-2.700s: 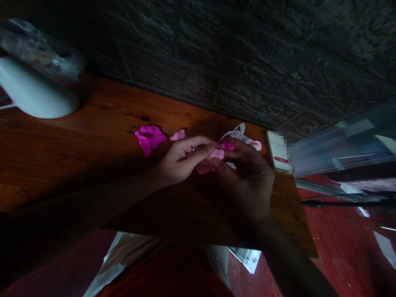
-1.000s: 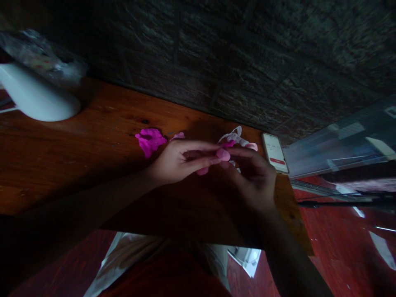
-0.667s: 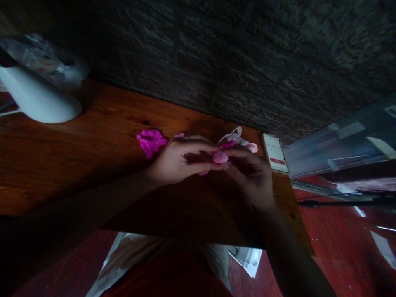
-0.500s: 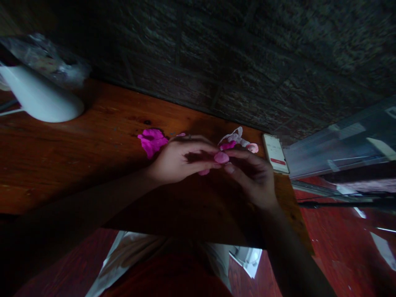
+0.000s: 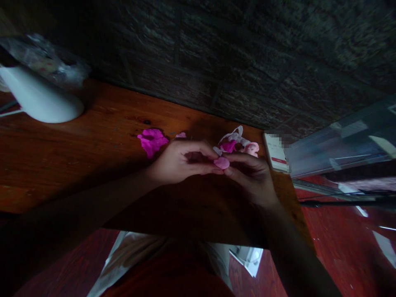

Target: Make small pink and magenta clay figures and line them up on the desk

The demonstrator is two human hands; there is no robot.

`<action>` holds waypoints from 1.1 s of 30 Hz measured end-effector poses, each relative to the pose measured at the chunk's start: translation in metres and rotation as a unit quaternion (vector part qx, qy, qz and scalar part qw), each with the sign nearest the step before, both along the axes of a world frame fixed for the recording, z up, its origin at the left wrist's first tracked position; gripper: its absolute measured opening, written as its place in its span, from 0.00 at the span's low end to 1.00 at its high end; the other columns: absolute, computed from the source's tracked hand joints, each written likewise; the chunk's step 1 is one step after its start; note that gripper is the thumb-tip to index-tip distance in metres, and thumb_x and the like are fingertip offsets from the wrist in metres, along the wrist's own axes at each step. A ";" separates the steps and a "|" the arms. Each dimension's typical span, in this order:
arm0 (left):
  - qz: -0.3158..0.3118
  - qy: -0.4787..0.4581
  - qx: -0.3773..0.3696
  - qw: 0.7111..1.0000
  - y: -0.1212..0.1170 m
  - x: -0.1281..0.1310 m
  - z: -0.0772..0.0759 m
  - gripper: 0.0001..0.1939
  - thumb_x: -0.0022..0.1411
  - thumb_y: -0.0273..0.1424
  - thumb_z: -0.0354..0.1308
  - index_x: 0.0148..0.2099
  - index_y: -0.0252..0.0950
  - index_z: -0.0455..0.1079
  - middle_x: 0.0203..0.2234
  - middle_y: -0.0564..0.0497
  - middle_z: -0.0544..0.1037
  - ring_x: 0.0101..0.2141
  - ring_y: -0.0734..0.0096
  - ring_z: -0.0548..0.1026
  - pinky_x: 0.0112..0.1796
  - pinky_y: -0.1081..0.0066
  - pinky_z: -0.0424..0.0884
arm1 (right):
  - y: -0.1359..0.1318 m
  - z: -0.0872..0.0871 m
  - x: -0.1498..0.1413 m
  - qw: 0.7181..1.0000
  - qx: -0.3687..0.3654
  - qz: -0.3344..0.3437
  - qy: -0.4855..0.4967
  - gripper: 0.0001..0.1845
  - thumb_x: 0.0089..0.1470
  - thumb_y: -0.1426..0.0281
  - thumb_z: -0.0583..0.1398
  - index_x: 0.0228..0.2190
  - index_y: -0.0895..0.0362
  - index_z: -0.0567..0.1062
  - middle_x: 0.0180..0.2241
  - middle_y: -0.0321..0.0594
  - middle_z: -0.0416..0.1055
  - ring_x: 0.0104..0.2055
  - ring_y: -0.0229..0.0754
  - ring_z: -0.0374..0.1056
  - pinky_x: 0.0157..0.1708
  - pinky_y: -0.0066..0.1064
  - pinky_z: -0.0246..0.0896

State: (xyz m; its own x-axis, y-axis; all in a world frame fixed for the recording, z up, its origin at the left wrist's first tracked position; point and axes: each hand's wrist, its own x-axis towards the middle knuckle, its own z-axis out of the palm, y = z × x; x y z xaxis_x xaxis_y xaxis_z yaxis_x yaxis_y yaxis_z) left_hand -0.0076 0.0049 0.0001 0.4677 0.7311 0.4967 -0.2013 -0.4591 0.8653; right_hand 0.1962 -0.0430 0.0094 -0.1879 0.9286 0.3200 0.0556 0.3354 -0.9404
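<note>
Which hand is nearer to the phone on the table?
Right: the right hand is just left of the phone. The left hand is farther left, across the pinched pink piece.

The hands — left hand (image 5: pixel 171 161) and right hand (image 5: pixel 255 179) — are bare, with slim fingers, and the forearms (image 5: pixel 108 202) are bare too where the dimness lets them show. A dark red-orange garment (image 5: pixel 167 278) spreads near six o'clock; creased off-white cloth (image 5: pixel 133 247) shows at seven, a narrower pale strip (image 5: pixel 218 255) between five and six.
</note>
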 end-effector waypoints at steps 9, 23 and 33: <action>-0.013 0.011 -0.030 0.999 0.002 -0.003 0.003 0.12 0.59 0.33 0.74 0.44 0.35 0.84 0.34 0.44 0.87 0.28 0.69 0.83 0.32 0.71 0.81 | -0.003 0.005 0.005 0.999 0.022 -0.017 -0.027 0.13 0.55 0.73 0.71 0.43 0.46 0.85 0.42 0.32 0.86 0.43 0.40 0.83 0.48 0.36 0.81; -0.006 -0.038 -0.146 0.989 -0.005 0.012 -0.008 0.15 0.64 0.42 0.69 0.42 0.34 0.84 0.27 0.48 0.83 0.25 0.74 0.78 0.28 0.75 0.77 | -0.003 -0.009 0.000 0.987 0.099 -0.111 -0.062 0.17 0.58 0.73 0.70 0.46 0.41 0.84 0.45 0.32 0.85 0.47 0.43 0.81 0.52 0.41 0.78; -0.009 -0.055 -0.256 0.965 -0.011 0.014 -0.003 0.13 0.62 0.35 0.70 0.47 0.33 0.84 0.23 0.51 0.79 0.24 0.75 0.72 0.27 0.73 0.67 | 0.000 -0.009 -0.009 0.911 0.287 -0.187 -0.230 0.23 0.54 0.77 0.72 0.49 0.45 0.83 0.42 0.37 0.85 0.45 0.46 0.79 0.46 0.42 0.76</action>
